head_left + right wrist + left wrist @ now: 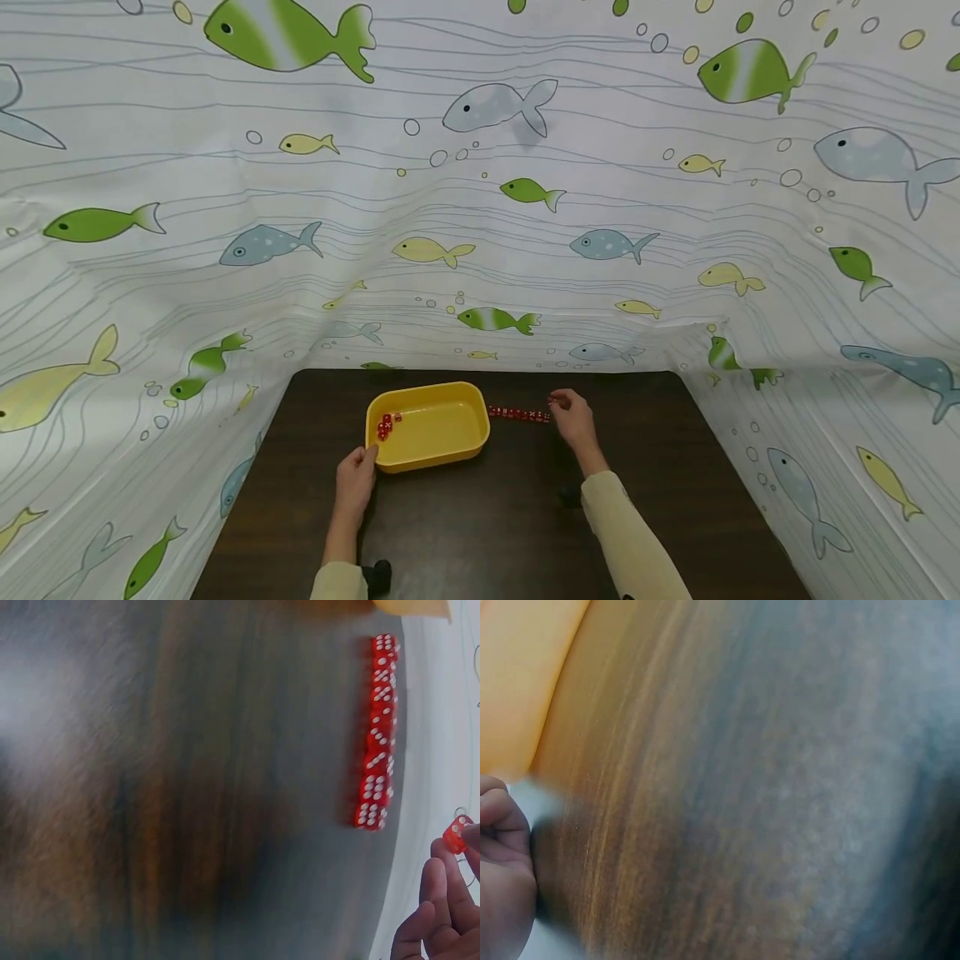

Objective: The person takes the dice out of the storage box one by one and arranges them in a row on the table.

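Note:
My right hand (574, 421) pinches a red die (456, 834) between thumb and fingertip, just past the right end of a row of red dice (519, 414). White pips show on the row's dice in the right wrist view, where they stand side by side in a straight line. At the near left corner of a yellow tray (442, 460), my left hand (356, 479) grips the rim with its fingers curled. Several loose red dice (386, 427) lie inside the tray, toward its left end.
A dark wooden table (480, 533) carries the tray and the dice. White cloth (420, 200) printed with fish hangs behind the table and along both sides. The row of dice begins close to the tray's right wall.

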### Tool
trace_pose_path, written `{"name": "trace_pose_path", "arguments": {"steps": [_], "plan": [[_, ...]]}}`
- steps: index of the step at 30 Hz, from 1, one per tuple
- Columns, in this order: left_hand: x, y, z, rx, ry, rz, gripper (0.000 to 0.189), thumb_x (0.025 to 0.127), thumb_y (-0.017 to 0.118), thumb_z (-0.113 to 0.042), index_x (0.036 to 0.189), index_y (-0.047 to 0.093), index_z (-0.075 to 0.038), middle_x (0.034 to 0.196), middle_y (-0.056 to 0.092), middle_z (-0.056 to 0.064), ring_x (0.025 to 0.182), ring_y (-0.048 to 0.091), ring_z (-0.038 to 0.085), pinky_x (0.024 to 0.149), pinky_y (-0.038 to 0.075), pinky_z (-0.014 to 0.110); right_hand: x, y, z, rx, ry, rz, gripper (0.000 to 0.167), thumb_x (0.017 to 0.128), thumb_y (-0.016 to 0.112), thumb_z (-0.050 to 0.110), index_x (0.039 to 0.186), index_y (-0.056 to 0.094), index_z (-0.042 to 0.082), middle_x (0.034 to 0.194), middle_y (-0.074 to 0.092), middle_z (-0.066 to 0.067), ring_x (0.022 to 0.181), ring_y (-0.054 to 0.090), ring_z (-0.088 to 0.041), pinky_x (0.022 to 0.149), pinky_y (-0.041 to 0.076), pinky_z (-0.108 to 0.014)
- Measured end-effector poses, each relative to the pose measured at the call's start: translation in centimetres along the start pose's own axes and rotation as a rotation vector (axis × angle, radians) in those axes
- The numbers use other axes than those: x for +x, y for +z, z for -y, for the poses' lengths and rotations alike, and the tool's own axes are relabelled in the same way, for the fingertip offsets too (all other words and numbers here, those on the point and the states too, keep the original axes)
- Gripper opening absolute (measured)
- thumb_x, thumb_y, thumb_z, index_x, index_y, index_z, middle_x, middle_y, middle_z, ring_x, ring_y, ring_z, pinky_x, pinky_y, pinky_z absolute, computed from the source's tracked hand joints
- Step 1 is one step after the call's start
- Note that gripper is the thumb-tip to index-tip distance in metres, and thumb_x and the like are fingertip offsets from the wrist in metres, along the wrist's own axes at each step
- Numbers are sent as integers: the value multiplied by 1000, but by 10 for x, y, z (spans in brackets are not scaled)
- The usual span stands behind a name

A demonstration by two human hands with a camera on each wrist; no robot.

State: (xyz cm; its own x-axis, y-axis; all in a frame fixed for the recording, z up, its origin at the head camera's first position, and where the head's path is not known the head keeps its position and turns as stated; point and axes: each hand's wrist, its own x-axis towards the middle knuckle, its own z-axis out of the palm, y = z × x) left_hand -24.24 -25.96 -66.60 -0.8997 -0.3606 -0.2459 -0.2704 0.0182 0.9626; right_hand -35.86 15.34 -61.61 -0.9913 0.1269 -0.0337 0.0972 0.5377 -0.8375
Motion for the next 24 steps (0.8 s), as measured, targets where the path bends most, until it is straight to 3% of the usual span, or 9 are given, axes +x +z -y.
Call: {"name": "trace_pose_path", "arguments": {"steps": [8,12,24], "plan": [[3,0,2,9,-11,-5,41,111,58,-39,79,46,-16,62,42,-7,58,41,14,56,35,28,3,0,-18,-112,61,13,30,106,63,18,133,68,7,129,69,-20,110,68,-36,92,54,-55],[4,1,4,21,-25,-9,40,111,56,-39,81,47,-16,64,43,-5,60,42,15,57,36,28,6,0,-26,-174,81,25,29,106,64,19,133,68,9,128,69,-18,104,68,-33,87,55,-53],[4,2,2,27,-33,-28,39,111,56,-40,82,48,-15,66,44,-3,61,43,16,58,36,28,8,1,-32,-218,114,67,29,106,64,18,133,68,8,123,69,-17,95,64,-29,82,53,-50]]}}
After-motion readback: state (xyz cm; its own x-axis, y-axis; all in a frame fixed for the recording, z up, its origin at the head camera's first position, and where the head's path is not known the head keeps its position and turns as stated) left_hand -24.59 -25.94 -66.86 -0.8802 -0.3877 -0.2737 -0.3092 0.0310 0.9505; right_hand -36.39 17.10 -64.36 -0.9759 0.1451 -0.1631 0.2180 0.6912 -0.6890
